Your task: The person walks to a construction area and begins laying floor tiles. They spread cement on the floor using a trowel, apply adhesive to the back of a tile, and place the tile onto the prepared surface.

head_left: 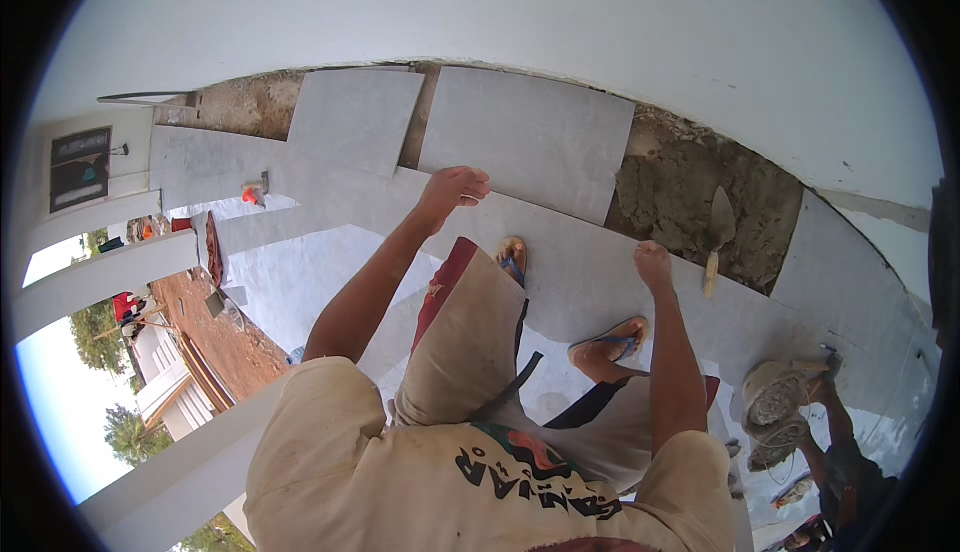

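My left hand (455, 195) is over the floor by the lower left corner of a large grey tile (530, 132). Its fingers are loosely bent and partly apart, with nothing seen in them. My right hand (653, 264) is closed, right of that tile and just below a bed of wet mortar (665, 187); the inside of its fingers is hidden. A pointed trowel (721, 222) with a pale handle lies on the mortar, to the right of my right hand. Both my sandalled feet stand on the laid grey tiles (560, 252) between my arms.
A white wall (480, 12) runs along the far side. Another tile (355, 117) lies left across a gap. Mortar-caked buckets (775, 402) and another person's arm (838, 417) are at lower right. An orange-and-grey tool (254, 192) rests on the floor at left, before white pillars (110, 277).
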A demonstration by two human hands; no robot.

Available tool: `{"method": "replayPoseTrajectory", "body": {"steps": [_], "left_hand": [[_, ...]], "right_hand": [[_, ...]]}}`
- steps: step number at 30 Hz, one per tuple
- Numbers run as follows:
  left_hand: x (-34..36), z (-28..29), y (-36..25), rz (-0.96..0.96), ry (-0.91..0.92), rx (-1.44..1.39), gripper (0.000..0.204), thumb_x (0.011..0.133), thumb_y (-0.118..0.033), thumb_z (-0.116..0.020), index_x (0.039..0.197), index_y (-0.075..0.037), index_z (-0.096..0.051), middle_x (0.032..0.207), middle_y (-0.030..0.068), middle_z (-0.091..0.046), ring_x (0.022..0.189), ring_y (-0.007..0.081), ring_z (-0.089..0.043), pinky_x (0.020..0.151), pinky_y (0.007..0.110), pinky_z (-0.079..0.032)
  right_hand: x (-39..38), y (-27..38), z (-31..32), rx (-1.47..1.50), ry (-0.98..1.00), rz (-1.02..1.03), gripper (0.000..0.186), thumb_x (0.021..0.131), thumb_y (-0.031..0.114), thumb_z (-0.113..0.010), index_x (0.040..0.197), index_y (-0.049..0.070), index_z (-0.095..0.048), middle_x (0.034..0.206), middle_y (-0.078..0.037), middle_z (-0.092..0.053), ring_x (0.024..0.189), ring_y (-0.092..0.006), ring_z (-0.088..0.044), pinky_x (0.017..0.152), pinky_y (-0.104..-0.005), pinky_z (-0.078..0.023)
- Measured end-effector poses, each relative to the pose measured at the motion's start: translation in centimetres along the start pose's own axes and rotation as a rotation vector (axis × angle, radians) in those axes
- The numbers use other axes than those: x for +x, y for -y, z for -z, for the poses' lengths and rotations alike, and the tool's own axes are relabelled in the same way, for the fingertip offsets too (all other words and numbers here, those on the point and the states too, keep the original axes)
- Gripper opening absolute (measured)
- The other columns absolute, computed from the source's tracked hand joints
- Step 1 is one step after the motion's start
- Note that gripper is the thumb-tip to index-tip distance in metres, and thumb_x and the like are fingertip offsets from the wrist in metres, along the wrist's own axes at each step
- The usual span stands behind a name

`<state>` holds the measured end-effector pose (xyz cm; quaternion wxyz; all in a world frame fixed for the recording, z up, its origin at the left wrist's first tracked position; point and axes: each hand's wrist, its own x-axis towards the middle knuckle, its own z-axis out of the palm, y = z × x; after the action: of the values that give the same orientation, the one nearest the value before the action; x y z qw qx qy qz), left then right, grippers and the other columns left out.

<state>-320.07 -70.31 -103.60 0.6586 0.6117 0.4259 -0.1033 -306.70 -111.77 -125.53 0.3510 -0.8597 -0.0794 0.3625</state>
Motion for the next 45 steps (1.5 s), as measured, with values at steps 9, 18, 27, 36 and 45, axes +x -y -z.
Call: {"method": "replayPoseTrajectory", "body": {"steps": [9, 18, 27, 36, 45], "left_hand": [[23.1, 20.8, 23.5, -0.105, -0.591, 1.028, 0.046, 0.083, -0.034, -0.07, 0.108, 0.004, -0.063, 0.108, 0.0209, -0.066, 0.105, 0.0412, -0.061, 0.09, 0.052, -0.049], [30.2, 21.4, 25.3, 0.186, -0.717, 0.791, 0.075, 0.088, -0.046, -0.064, 0.138, 0.004, -0.039, 0.143, 0.0247, -0.044, 0.134, 0.0412, -0.042, 0.108, 0.053, -0.038], [33.6, 25.4, 28.5, 0.278, -0.659, 0.788, 0.067, 0.088, -0.049, -0.057, 0.13, 0.003, -0.056, 0.143, 0.0289, -0.043, 0.132, 0.0439, -0.043, 0.108, 0.052, -0.037], [34.6, 25.8, 30.4, 0.136, -0.764, 0.719, 0.063, 0.083, -0.043, -0.064, 0.123, 0.006, -0.059, 0.131, 0.0333, -0.053, 0.126, 0.0468, -0.048, 0.106, 0.049, -0.039], [33.5, 26.7, 29.9, -0.016, -0.746, 0.672, 0.058, 0.08, -0.044, -0.067, 0.105, 0.008, -0.065, 0.107, 0.0307, -0.066, 0.107, 0.0436, -0.062, 0.094, 0.048, -0.048]], "right_hand": [[13.1, 3.9, -18.9, -0.218, -0.08, -0.129, 0.05, 0.087, 0.018, -0.061, 0.127, -0.01, -0.048, 0.123, -0.03, -0.056, 0.114, -0.045, -0.056, 0.1, -0.0446, -0.045], [14.3, 1.3, -17.4, -0.18, -0.31, -0.045, 0.04, 0.085, 0.014, -0.058, 0.117, -0.009, -0.049, 0.111, -0.027, -0.06, 0.103, -0.0401, -0.061, 0.093, -0.0453, -0.047], [15.0, 1.6, -17.8, 0.059, -0.306, -0.176, 0.031, 0.084, 0.01, -0.058, 0.113, 0.0, -0.062, 0.102, -0.018, -0.066, 0.093, -0.0311, -0.065, 0.08, -0.041, -0.05], [15.9, -1.6, -17.6, 0.038, -0.322, -0.135, 0.032, 0.087, 0.005, -0.055, 0.117, -0.002, -0.064, 0.096, -0.012, -0.067, 0.083, -0.0221, -0.062, 0.075, -0.037, -0.048], [15.1, 0.3, -17.1, 0.247, -0.35, -0.263, 0.037, 0.098, 0.016, -0.053, 0.13, -0.003, -0.055, 0.108, -0.012, -0.066, 0.082, -0.0187, -0.06, 0.069, -0.0338, -0.047]]}}
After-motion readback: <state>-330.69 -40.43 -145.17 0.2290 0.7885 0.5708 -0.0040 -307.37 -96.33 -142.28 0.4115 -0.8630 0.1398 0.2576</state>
